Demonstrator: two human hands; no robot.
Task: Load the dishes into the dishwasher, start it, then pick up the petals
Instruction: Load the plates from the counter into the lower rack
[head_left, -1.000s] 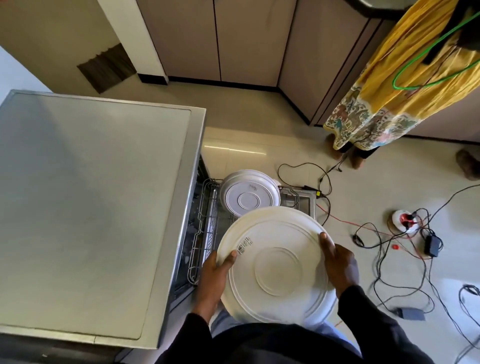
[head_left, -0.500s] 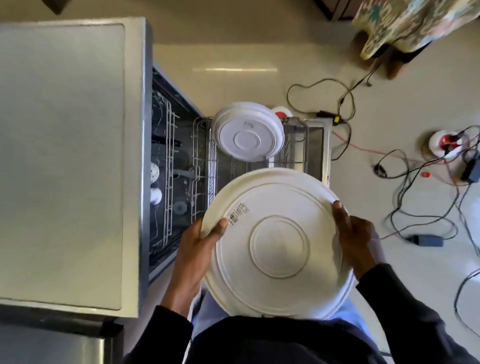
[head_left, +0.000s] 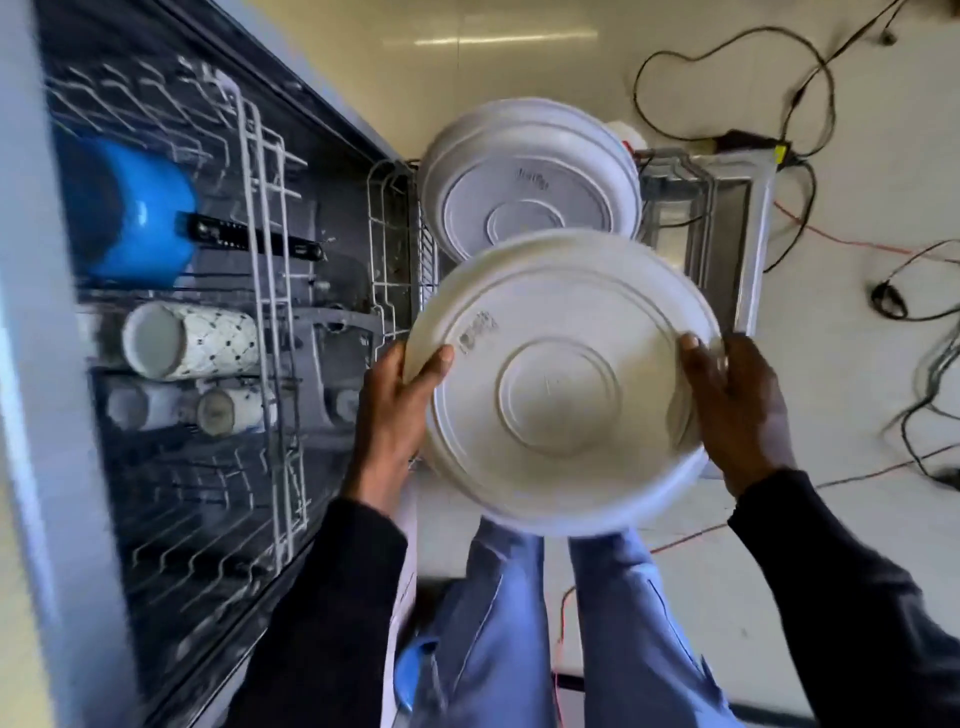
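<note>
A large white plate (head_left: 561, 384) faces me underside up, held by both hands above the pulled-out lower rack (head_left: 395, 249). My left hand (head_left: 395, 405) grips its left rim with the thumb on the underside. My right hand (head_left: 737, 410) grips the right rim. Just beyond it, several white plates (head_left: 530, 176) stand on edge in that rack. The dishwasher (head_left: 322, 135) is open at the left, and its upper rack (head_left: 260, 171) holds a blue bowl (head_left: 140, 213) and patterned white mugs (head_left: 192, 340). No petals are in view.
The open dishwasher door (head_left: 748, 228) lies flat on the floor under the rack. Black and red cables (head_left: 810, 93) trail over the cream tiles at the right. My blue trouser legs (head_left: 545, 623) stand close to the door.
My head has dipped and come nearer, so the inside of the dishwasher now fills the left. The plate has moved forward and lower toward the standing plates, with both hands still on it.
</note>
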